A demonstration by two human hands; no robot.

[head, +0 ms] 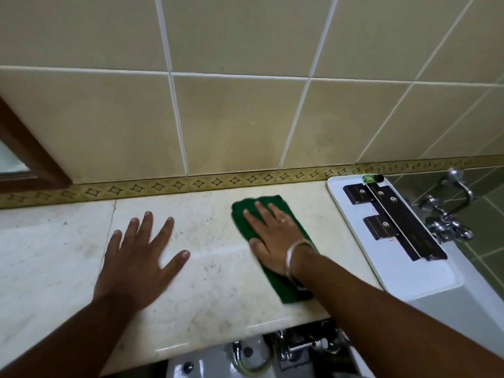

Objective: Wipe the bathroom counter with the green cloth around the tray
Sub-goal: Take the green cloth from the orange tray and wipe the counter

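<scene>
Both hands are down on the counter: I have the right hand spread flat on the cloth, pinning it with the palm rather than gripping it, I judge so that it drags evenly across the stone. My left hand lies open and empty, fingers splayed on the bare marble, well left of the tray, probably bracing me as I lean in. That counter is the largest thing here, pale and faintly smudged, reaching right as far as the tray. It is a white oblong tray, sitting at the counter's end with the cloth just to its left, not touching. On the tray lie dark boxes, two short and two long, and a small green bottle at its far edge. I judge that the strip beside the tray remains to be wiped.
</scene>
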